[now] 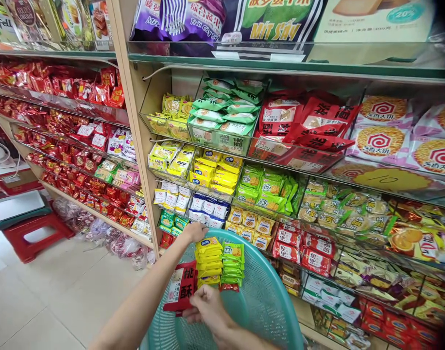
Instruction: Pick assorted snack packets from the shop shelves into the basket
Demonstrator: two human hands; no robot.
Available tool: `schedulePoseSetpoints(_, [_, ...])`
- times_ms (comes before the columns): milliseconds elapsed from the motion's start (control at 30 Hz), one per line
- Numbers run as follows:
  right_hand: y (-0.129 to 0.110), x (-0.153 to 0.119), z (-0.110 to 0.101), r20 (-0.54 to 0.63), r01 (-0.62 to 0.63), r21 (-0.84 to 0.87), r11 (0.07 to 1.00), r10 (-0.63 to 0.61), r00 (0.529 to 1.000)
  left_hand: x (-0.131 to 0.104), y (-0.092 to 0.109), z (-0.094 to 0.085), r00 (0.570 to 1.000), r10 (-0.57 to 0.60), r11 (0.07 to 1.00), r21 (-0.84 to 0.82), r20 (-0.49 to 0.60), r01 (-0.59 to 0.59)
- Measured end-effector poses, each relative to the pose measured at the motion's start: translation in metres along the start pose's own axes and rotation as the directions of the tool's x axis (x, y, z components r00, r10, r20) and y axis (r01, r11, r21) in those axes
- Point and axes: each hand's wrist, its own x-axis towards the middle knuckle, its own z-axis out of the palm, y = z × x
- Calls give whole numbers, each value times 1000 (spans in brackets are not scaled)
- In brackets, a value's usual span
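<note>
Pinches a red packet [181, 286] near its lower right corner with the right hand [208, 307], in a narrow grip between thumb and fingers. Holds it at the left side of a teal basket [286, 304], just left of a stack of yellow packets [209, 257]; cannot tell of any contact with the basket wall. Reaches the left hand [194, 233] to the basket's far rim; cannot tell how tightly to call its grip closed, with the fingers partly hidden. Has 1 stack of green packets [232, 265] in the basket too, right beside the yellow stack.

Faces a rack with similar yellow bags [204, 171] in 1 bin and green bags [266, 187] in the next bin to the right. Shows large red bags [308, 119] above those, and a yellow card [379, 180] marked 10 farther right. Includes a red stool [36, 236] on the tiled floor [29, 306], at left.
</note>
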Motion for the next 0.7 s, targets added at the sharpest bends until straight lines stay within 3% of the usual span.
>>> schedulePoseSetpoints(100, [2, 2, -8, 39, 10, -252, 968, 0, 999, 3, -2, 2, 1000, -9, 1000, -7, 7, 9])
schedulePoseSetpoints(167, [-5, -1, -15, 24, 187, -502, 845, -202, 979, 5, -3, 3, 1000, -12, 1000, -14, 13, 12])
schedulePoseSetpoints(200, [-11, -4, -17, 55, 302, -628, 717, -347, 936, 5, -3, 3, 1000, -12, 1000, -17, 14, 13])
schedulePoseSetpoints(267, [-25, -13, -19, 249, 501, -789, 354, -562, 789, 7, -3, 4, 1000, -12, 1000, -23, 14, 13])
schedulePoseSetpoints(333, [-34, -19, -15, 500, 615, -788, 23, -559, 662, 7, -2, 5, 1000, -11, 1000, -28, 10, 11])
schedulePoseSetpoints(400, [-34, -22, -9, 645, 661, -734, -159, -469, 603, 8, -1, 5, 1000, -8, 999, -32, 6, 8])
schedulePoseSetpoints(533, [-13, -9, 1, 672, 623, -735, -269, -416, 613, 7, 1, 4, 1000, -8, 999, -35, 0, 8])
schedulePoseSetpoints(700, [13, 24, -3, 634, 533, -771, -348, -488, 600, 4, -2, 2, 1000, -8, 1000, -29, -12, 8])
